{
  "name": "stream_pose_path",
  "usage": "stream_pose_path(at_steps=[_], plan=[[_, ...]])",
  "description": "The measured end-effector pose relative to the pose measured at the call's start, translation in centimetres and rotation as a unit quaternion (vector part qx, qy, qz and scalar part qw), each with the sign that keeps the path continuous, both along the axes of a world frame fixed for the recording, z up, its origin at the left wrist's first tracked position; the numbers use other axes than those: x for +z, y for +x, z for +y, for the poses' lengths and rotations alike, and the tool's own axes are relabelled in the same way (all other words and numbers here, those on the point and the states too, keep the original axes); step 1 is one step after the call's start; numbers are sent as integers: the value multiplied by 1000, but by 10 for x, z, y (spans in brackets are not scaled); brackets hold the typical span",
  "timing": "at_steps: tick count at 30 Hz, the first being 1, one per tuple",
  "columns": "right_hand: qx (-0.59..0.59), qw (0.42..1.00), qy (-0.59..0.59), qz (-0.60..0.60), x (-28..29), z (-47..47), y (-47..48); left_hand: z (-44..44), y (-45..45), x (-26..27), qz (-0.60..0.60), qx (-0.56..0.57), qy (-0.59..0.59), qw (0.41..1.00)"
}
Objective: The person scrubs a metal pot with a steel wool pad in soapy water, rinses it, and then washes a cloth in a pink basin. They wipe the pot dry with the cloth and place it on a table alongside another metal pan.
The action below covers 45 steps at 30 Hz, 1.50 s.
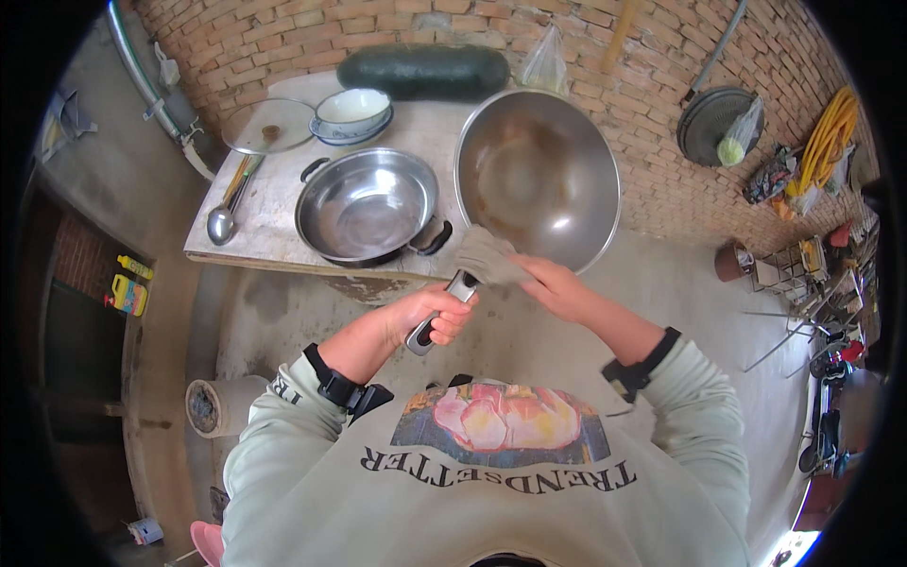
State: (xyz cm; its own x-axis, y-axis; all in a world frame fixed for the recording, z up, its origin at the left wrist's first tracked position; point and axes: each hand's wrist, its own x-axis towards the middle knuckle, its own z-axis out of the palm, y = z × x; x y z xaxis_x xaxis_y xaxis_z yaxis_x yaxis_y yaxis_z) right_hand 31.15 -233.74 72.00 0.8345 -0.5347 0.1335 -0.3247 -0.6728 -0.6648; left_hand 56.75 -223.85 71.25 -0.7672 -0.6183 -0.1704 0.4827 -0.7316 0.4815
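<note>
My left hand (441, 313) grips the black and silver handle (423, 336) of a large stainless steel wok (528, 177). The wok is tilted with its inside facing me, and brownish stains mark the metal. In my right hand (563, 289) is a grey cloth (482, 256), pressed around the spot where handle and rim come together. That joint is hidden under the cloth. Just left of the wok, a two-handled steel pot (368, 205) sits on the table near its front edge.
On the pale table (276, 234) are a glass lid (248, 124), stacked bowls (352, 113), a large spoon (221, 223) beside chopsticks and a long dark green gourd (423, 72). Behind stands a brick wall (297, 35). A white cylindrical container (230, 404) is on the floor at left.
</note>
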Motion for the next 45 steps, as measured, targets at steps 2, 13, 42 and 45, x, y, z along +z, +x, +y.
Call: stream_pose_path(at_steps=[2,13,42,45], plan=[[13,990,-76,115,-8,-23,-32,-8,8,-8,12,-12,28,999],[-17,865,-494,91,23,-299,-34,-53,4,-12,56,2,93,994],[-126,978,-134,96,-21,-404,53,-88,-48,-13,91,238,115,960],[-84,875,-458,133,-27,-338,18,-92,-45,-15,85,218,108,966]])
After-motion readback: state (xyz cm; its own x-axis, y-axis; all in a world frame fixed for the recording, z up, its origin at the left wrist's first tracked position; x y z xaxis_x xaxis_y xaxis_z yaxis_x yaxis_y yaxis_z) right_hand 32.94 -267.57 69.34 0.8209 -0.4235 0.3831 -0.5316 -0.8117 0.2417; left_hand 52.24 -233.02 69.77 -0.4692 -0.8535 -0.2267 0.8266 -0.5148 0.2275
